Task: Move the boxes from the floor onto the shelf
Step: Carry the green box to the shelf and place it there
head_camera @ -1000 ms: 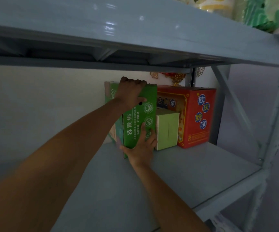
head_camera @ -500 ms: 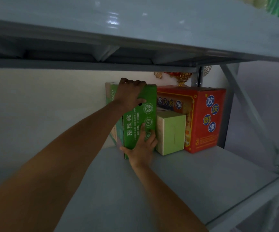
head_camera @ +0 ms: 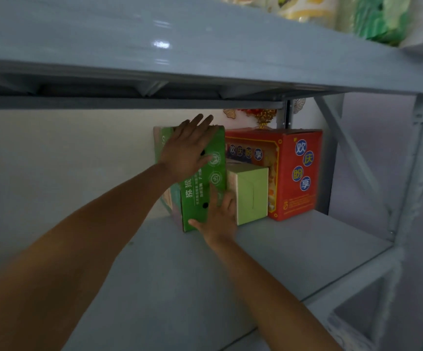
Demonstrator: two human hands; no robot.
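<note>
Left hand [head_camera: 189,150]: fingers straight and spread, laid flat at the upper front of the green box, with the fingertips past its top edge. It grips nothing. I cannot tell if the palm really presses.
Green box [head_camera: 205,191]: stands upright far back on the shelf, under both palms. Its right edge is touching, or almost touching, the light green box.
Right hand [head_camera: 219,216]: lower than the left hand, on the bottom right part of the same face. The fingers are flat and point up, the thumb goes out to the left, and it holds nothing.
Light green box [head_camera: 252,193]: just to the right of the right hand's fingers, smaller and upright.
Red box [head_camera: 296,173]: further right of both hands, tall, partly behind the light green box.
Shelf board [head_camera: 294,254]: under the right wrist; it carries all three boxes.
Step in hand: probably the last push that seats the green box.
To do it well: push high and low together so the box slides and does not tip. Hold the right fingers out of the gap beside the light green box, and draw both hands straight out.
</note>
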